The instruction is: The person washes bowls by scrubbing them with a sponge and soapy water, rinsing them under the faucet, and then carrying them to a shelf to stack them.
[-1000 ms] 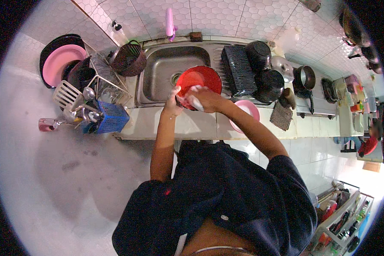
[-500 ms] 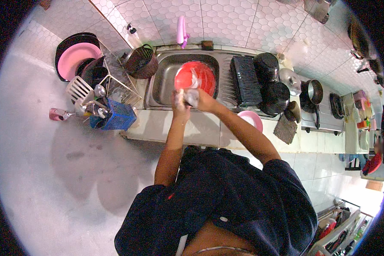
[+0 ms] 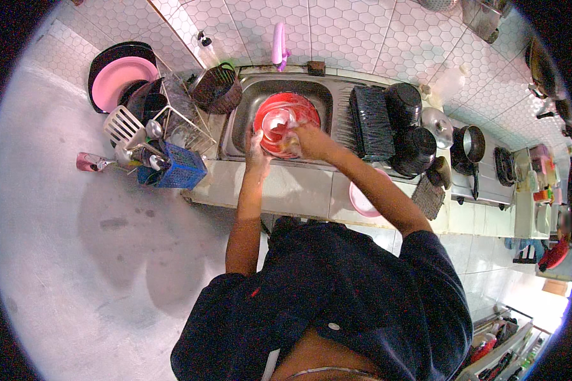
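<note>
A red bowl (image 3: 274, 124) with suds inside is tilted over the sink, and my left hand (image 3: 256, 152) grips its left rim, fingers partly hidden. My right hand (image 3: 311, 141), closed and somewhat blurred, presses at the bowl's right side. Something pale yellowish and foamy shows at its fingers, too smeared to name. Behind the bowl, a larger red basin (image 3: 307, 106) with soapy streaks sits in the metal sink (image 3: 243, 101). A pink faucet (image 3: 279, 47) rises behind the sink.
On the drainboard stand a black ribbed rack (image 3: 370, 120) and black pots (image 3: 414, 150). A pink bowl (image 3: 364, 198) lies under my right forearm. Left of the sink are a brown basket (image 3: 219, 92), a blue utensil basket (image 3: 181, 166) and a pink basin (image 3: 122, 82). A frying pan (image 3: 469, 145) rests on the stove.
My hands, earlier close together over a foamy whitish thing, have moved apart. The red bowl now shows tilted between them. The whole view has shifted slightly.
</note>
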A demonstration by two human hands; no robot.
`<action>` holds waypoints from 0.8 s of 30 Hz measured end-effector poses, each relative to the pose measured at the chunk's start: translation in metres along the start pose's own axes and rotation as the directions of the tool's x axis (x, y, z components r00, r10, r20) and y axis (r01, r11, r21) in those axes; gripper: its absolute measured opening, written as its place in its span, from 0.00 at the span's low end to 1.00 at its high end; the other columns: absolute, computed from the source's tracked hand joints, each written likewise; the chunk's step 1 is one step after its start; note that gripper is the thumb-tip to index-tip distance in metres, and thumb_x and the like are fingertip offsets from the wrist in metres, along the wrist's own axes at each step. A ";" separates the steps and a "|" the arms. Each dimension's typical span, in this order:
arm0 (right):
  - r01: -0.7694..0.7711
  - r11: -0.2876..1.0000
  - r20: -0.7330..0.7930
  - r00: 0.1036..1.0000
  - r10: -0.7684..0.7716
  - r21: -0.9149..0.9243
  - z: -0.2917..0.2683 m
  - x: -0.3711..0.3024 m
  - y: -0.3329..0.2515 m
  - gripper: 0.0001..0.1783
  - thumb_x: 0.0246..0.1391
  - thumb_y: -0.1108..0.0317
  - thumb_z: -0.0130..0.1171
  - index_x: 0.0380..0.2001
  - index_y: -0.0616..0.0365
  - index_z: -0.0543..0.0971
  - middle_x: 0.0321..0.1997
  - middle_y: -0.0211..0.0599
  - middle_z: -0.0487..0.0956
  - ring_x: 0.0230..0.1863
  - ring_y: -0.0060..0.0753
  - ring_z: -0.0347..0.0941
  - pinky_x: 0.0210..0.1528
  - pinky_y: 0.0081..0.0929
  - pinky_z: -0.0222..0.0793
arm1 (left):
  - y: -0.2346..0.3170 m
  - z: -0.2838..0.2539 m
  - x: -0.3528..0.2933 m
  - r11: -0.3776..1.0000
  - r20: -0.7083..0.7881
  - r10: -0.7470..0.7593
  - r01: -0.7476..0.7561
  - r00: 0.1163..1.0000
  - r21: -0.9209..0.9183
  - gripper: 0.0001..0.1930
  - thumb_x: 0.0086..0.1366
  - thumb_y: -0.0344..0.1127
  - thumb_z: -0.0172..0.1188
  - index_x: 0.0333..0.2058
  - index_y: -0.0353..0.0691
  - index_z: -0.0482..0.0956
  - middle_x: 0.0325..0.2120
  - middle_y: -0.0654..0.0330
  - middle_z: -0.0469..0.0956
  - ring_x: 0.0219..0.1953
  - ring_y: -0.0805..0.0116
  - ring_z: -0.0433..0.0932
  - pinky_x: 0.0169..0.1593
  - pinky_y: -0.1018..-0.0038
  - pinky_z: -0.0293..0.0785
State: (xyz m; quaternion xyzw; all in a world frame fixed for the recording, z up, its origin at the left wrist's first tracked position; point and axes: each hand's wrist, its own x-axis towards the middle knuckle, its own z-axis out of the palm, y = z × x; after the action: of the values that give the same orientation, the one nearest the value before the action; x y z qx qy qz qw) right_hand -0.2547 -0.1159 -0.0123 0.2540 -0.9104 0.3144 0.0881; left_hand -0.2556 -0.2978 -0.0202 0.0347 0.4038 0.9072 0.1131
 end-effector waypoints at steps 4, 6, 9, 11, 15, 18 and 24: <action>-0.082 0.929 -0.225 0.974 -0.002 -0.362 -0.017 0.009 0.020 0.15 0.57 0.62 0.53 0.46 0.55 0.74 0.41 0.52 0.77 0.43 0.60 0.73 0.47 0.46 0.70 | -0.009 0.050 -0.022 0.974 -0.026 -0.116 0.118 0.993 0.192 0.30 0.63 0.42 0.48 0.64 0.50 0.56 0.60 0.53 0.63 0.60 0.53 0.67 0.48 0.41 0.76; -0.095 0.961 -0.413 0.889 0.199 0.258 -0.022 0.023 -0.015 0.15 0.53 0.62 0.58 0.43 0.54 0.75 0.43 0.50 0.75 0.44 0.55 0.72 0.45 0.44 0.69 | -0.020 0.042 -0.021 0.969 -0.091 -0.149 0.164 0.985 0.183 0.30 0.63 0.44 0.48 0.64 0.51 0.57 0.61 0.53 0.61 0.61 0.53 0.65 0.47 0.40 0.76; 0.239 0.968 -0.234 0.948 -0.215 0.080 -0.007 0.014 -0.018 0.16 0.48 0.61 0.62 0.39 0.56 0.76 0.47 0.48 0.75 0.47 0.53 0.72 0.46 0.42 0.69 | -0.019 0.022 -0.012 0.952 -0.175 -0.212 0.243 0.962 0.185 0.30 0.64 0.51 0.45 0.64 0.50 0.57 0.62 0.53 0.61 0.60 0.52 0.67 0.48 0.40 0.76; 0.271 0.963 0.046 0.962 -0.271 -0.003 -0.006 0.005 0.006 0.15 0.48 0.62 0.61 0.39 0.55 0.77 0.45 0.47 0.76 0.49 0.50 0.71 0.45 0.43 0.70 | -0.004 0.019 -0.014 0.959 -0.009 -0.269 0.269 0.963 0.085 0.32 0.64 0.56 0.43 0.63 0.48 0.58 0.61 0.52 0.62 0.58 0.50 0.70 0.49 0.44 0.77; -0.233 0.855 -0.202 0.967 0.154 -0.463 -0.008 0.022 0.033 0.13 0.53 0.65 0.55 0.41 0.56 0.76 0.48 0.50 0.75 0.43 0.56 0.75 0.48 0.48 0.73 | -0.020 0.045 -0.017 0.941 -0.116 -0.243 0.263 0.963 0.215 0.29 0.66 0.54 0.42 0.62 0.46 0.59 0.58 0.52 0.65 0.56 0.51 0.71 0.47 0.47 0.79; 0.040 0.988 -0.303 0.953 0.007 0.148 -0.008 0.030 -0.009 0.15 0.52 0.61 0.57 0.40 0.58 0.76 0.46 0.54 0.74 0.43 0.62 0.73 0.49 0.49 0.70 | -0.018 0.033 -0.017 0.949 -0.138 -0.216 0.241 0.967 0.205 0.29 0.67 0.56 0.42 0.60 0.45 0.61 0.57 0.53 0.66 0.56 0.52 0.71 0.46 0.47 0.79; -0.161 0.763 -0.022 0.982 0.189 -0.626 0.001 0.016 0.025 0.16 0.49 0.64 0.59 0.41 0.59 0.76 0.48 0.54 0.74 0.46 0.56 0.73 0.48 0.46 0.70 | 0.000 0.037 -0.009 0.934 -0.095 -0.217 0.235 0.972 0.268 0.28 0.66 0.56 0.46 0.59 0.46 0.63 0.54 0.56 0.70 0.55 0.56 0.72 0.47 0.45 0.76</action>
State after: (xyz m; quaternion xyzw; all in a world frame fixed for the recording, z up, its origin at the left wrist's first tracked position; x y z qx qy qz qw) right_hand -0.2812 -0.1057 -0.0210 0.1308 -0.9843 -0.0037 0.1183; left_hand -0.2417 -0.2736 0.0050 -0.0253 0.5317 0.8232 0.1975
